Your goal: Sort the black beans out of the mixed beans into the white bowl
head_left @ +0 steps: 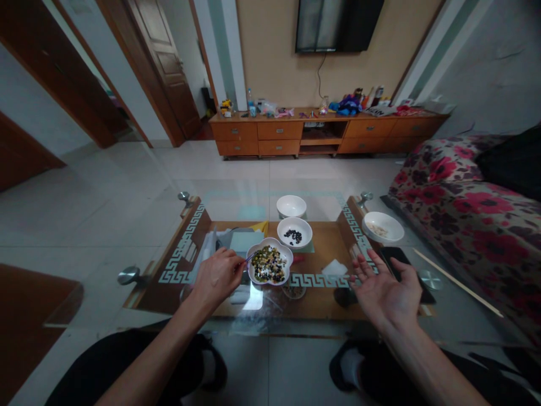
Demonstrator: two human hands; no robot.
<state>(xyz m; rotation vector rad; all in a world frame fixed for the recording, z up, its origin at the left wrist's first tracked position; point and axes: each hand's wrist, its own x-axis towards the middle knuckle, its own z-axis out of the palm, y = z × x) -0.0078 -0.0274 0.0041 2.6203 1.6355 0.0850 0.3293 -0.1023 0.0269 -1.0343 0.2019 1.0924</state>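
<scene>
Seated person at a glass bench [139,237], seen from above. Nearest the viewer, the left hand [217,276] hovers at the near edge of the glass, fingers [236,265] curled shut on a thin stick [248,259] whose tip reaches the rim of the flower bowl [270,264]. That bowl, lobed and white, holds mixed beans in dark, green and yellow. The right hand [386,290] is held palm up, well apart from the bowl, fingers spread and holding nothing; just beyond it a black phone [401,265] lies on the glass. A single long stick [459,282] lies further right. Behind the flower bowl stands a round bowl [295,232] with a few dark beans, and behind that an empty-looking bowl [291,206]. At right, a plate [382,226] carries pale beans. Far background: wooden cabinet [325,132], wall screen [338,25].
</scene>
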